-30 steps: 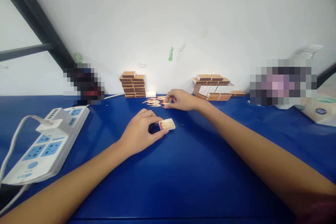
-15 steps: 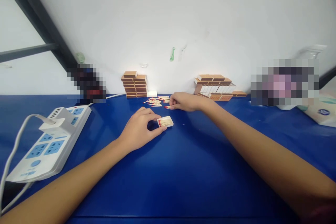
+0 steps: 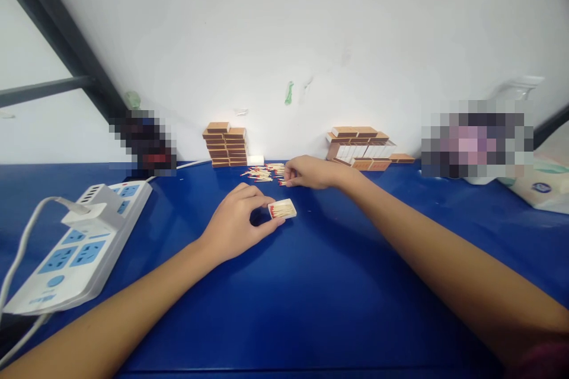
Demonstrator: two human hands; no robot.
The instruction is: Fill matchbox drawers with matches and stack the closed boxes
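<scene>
My left hand (image 3: 237, 222) grips the left end of a small white matchbox tray (image 3: 291, 214) between thumb and fingers. Several red-headed matches (image 3: 281, 208) lie in the tray, heads to the left. Behind it, my right hand (image 3: 311, 172) pinches matches at the right edge of a loose match pile (image 3: 260, 173); red tips show beside the fingertips. A white box piece (image 3: 255, 160) stands behind the pile.
Stacked brown matchboxes (image 3: 226, 147) stand against the wall at left, and more boxes (image 3: 360, 148) at right. A white power strip (image 3: 84, 249) with a plugged-in charger and cable lies at left. A packet (image 3: 544, 186) sits far right on the blue table (image 3: 284, 308).
The view has shifted slightly. My right fingers are closer around the matches, which show less than before. My left hand still holds the tray.
</scene>
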